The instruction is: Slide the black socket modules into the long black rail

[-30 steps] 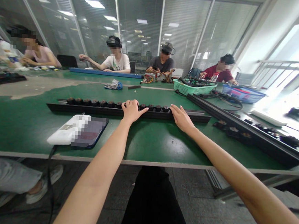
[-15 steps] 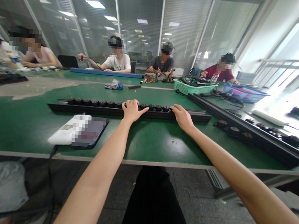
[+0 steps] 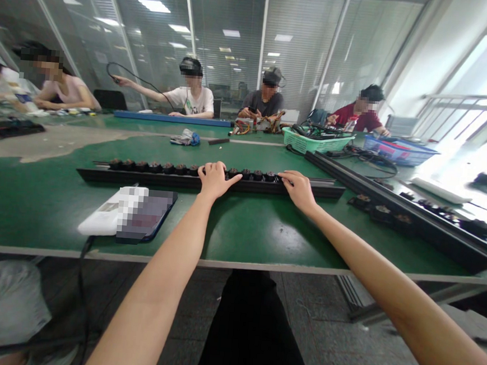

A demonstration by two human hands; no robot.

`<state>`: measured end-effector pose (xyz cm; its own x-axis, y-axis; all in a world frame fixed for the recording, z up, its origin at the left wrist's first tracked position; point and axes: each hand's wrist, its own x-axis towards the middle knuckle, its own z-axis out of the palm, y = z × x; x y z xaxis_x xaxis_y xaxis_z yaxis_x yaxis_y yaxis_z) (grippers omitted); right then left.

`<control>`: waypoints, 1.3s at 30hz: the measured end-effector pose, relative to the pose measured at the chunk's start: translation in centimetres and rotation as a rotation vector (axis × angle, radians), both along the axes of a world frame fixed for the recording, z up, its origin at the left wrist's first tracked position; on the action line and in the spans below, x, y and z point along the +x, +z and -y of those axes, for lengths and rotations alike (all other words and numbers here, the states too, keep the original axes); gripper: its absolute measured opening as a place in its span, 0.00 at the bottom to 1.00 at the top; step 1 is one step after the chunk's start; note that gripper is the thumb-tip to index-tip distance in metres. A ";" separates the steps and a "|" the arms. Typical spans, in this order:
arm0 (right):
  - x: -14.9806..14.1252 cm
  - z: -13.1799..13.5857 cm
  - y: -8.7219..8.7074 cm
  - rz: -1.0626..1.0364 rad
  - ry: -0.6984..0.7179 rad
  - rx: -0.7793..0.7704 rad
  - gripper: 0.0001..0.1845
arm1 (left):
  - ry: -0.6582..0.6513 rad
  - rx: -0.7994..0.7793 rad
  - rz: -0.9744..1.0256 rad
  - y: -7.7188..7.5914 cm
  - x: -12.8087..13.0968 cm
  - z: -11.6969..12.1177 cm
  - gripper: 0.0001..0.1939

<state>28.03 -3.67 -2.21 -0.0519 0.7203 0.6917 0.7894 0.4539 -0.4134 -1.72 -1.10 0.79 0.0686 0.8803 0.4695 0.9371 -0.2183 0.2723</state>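
Note:
A long black rail point(image 3: 167, 181) lies across the green table in front of me, with a row of small black round-topped parts point(image 3: 155, 167) along its channel. My left hand point(image 3: 215, 180) rests over the rail near its middle, fingers curled across the row and thumb stretched to the right along the parts. At the right end of the row, my right hand point(image 3: 297, 188) has its fingertips pinched together by the last part. What sits between those fingertips is too small to make out.
A white device point(image 3: 106, 216) and a phone point(image 3: 156, 220) lie at the front left. Another black rail point(image 3: 413, 218) with similar parts runs along the right. A green basket point(image 3: 309, 144) of cables and a blue basket point(image 3: 401, 154) stand behind. Several people sit across the table.
Both of my hands stay nearly where they were, with a slight shift of the right fingers. Across the table, a person's arm has stretched farther left with a cable.

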 end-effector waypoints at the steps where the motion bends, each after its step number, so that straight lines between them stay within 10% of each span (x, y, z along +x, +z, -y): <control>1: 0.0 0.1 0.1 0.005 0.000 -0.004 0.20 | -0.001 -0.002 0.001 0.0 0.0 0.0 0.27; 39: -0.1 1.6 1.0 0.253 -0.204 -0.039 0.20 | 0.001 -0.018 -0.001 0.2 0.0 0.1 0.26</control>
<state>27.92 -5.22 -1.20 -0.0706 0.7594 0.6468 0.9422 0.2637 -0.2068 -1.68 -1.21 1.03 0.0678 0.8888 0.4533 0.9375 -0.2121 0.2757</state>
